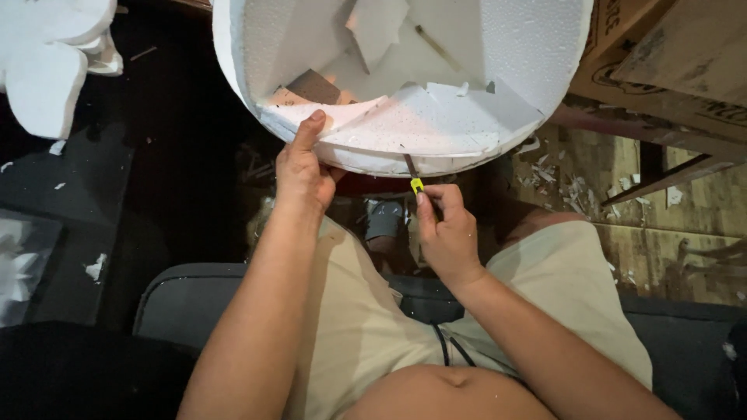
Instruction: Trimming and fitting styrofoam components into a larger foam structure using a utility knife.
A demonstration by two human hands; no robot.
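Note:
A large round white foam piece [506,62] fills the top middle of the head view, with loose foam offcuts and a brown card scrap lying in its hollow. My left hand [302,167] grips its near rim, thumb pressed up on the edge. My right hand [445,229] holds a small utility knife with a yellow tip [415,180]. Its blade is stuck into the foam rim just right of my left hand.
More white foam shapes [43,66] lie at the top left on a dark surface. Cardboard boxes [669,54] stand at the top right above a floor strewn with foam scraps [568,183]. I sit on a dark seat [179,299], legs in beige shorts below.

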